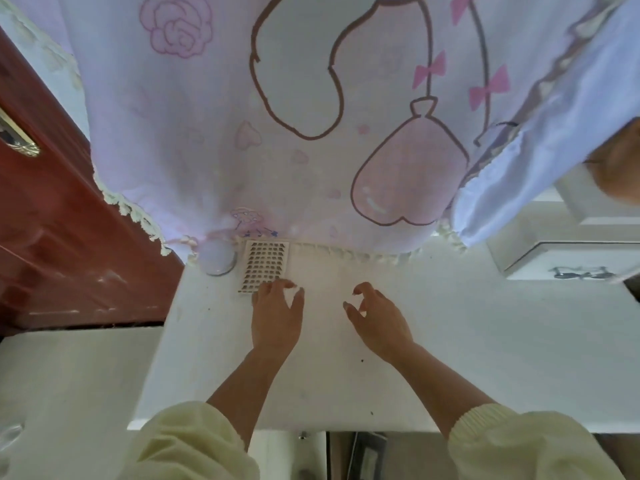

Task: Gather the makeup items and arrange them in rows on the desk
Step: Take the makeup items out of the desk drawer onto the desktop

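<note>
On the white desk (467, 341) I see only two things that may be makeup items, and both lie at the far edge, under the hem of the hanging pink cloth (207, 133). One is a flat grid card (265, 266) with many small dark pieces in rows; what the pieces are, I cannot tell. The other is a round white thing (217, 256) just beside the card, on its left.

The card lies with its long side pointing away from the person, toward the cloth, so its short near edge faces the hands. The left hand (277, 313) is clearly the nearer one: its bent fingertips (287, 284) are at the near right corner of the card, the thumb held apart, and I see no pinch on it. The right hand (375, 320) hovers well to the right of the card, fingers loosely curled, holding nothing.

I think the coming move belongs to the left hand, which needs only to draw the card straight back along its long side, toward the open middle of the desk
</note>
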